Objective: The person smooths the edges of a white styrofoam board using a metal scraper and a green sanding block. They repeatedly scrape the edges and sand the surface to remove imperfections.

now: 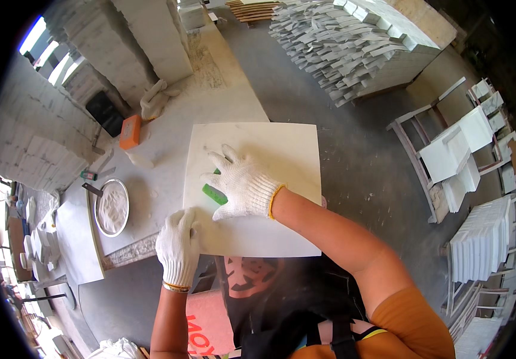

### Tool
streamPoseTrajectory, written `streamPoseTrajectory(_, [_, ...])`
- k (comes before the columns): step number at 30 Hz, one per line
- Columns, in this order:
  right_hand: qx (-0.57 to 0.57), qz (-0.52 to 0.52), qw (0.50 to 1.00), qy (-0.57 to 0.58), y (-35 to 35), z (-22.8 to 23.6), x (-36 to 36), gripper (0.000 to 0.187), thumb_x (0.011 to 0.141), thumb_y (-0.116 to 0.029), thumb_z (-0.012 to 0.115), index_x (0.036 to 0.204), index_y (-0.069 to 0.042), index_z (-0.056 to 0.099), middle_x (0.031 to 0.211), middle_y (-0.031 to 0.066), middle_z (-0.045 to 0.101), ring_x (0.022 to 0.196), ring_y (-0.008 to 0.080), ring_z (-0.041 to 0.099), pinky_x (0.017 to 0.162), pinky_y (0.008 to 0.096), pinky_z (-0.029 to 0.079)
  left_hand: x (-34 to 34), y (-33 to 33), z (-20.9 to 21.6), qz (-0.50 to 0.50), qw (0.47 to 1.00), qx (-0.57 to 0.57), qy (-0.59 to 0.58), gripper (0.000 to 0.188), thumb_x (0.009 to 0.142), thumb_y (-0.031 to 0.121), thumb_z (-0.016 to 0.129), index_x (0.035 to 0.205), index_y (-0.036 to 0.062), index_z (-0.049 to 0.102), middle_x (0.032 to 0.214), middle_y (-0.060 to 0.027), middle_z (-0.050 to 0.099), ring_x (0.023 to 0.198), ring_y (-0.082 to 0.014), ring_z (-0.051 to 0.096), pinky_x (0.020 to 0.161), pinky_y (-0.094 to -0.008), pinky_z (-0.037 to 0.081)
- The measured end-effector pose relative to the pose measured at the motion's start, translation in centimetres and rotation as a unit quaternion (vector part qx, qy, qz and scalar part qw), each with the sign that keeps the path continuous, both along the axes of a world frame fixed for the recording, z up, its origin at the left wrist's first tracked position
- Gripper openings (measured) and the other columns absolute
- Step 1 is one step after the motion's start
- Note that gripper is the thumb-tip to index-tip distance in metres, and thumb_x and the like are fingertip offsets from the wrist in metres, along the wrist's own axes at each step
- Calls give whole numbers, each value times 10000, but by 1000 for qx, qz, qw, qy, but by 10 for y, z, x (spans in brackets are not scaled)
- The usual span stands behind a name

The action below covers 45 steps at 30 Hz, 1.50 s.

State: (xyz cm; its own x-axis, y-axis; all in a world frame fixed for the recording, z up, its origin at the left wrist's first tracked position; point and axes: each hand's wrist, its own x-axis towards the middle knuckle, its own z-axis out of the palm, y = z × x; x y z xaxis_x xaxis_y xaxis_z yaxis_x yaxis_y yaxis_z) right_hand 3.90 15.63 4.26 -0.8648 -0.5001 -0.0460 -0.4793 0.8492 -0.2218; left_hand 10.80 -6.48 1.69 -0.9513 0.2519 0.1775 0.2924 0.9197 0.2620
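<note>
A square white stone tile point(258, 233) lies flat in front of me, partly over the bench and partly past its edge. My right hand point(240, 182), in a white knitted glove, presses down on a small green block point(214, 194) on the tile's face. Its fingers reach over the block, which is half hidden under the palm. At the tile's near left corner, my left hand point(179, 245), also gloved, grips the edge with its fingers closed.
Left on the bench point(156, 137) stands a metal bowl point(112, 207) of white paste with a scraper handle. An orange box point(130, 132), a dark phone-like object point(104, 113) and a crumpled glove point(154, 99) lie behind. Stacked stone strips point(341, 48) and tile racks point(431, 149) stand right.
</note>
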Motion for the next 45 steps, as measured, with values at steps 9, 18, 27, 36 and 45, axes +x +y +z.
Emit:
streamPoseTrajectory(9, [-221,-211,951,52,76,9,52,723,842,-446,745,1460,-145,523,1145,163,637,1040,345,620,903,436,502,-39,-5,7,-14,998,-53,3,281,864,183,676,1144,176,692,1087,-96,682,904,-340,655,764,-463,502])
streamPoseTrajectory(18, [-546,-440,713,-24,155,-44,177,795,933,-388,685,1540,27,382,1591,171,418,1401,247,481,1141,326,362,-138,76,-17,-119,992,-16,34,409,921,210,632,1327,168,614,1409,-86,571,1277,-330,531,1012,-472,451])
streamPoseTrajectory(27, [-311,-300,880,196,126,-69,157,736,734,-146,847,1413,-32,587,1150,137,677,1035,293,654,941,371,519,-136,77,-32,-106,989,-35,94,426,942,202,604,1365,151,607,1463,-97,538,1329,-361,497,1059,-480,432])
streamPoseTrajectory(36, [-368,-359,838,184,190,-81,-5,687,844,-334,791,1465,-168,548,1131,89,652,1049,241,642,918,341,516,-139,87,-20,-99,994,-18,48,422,942,189,592,1355,103,618,1464,-131,538,1353,-386,475,1090,-486,412])
streamPoseTrajectory(45, [-345,-231,891,185,148,-67,123,731,635,-213,873,1323,-87,661,1128,106,685,981,277,668,930,384,517,-135,79,-23,-102,992,-34,66,407,965,179,583,1363,103,614,1461,-156,536,1374,-391,460,1116,-485,390])
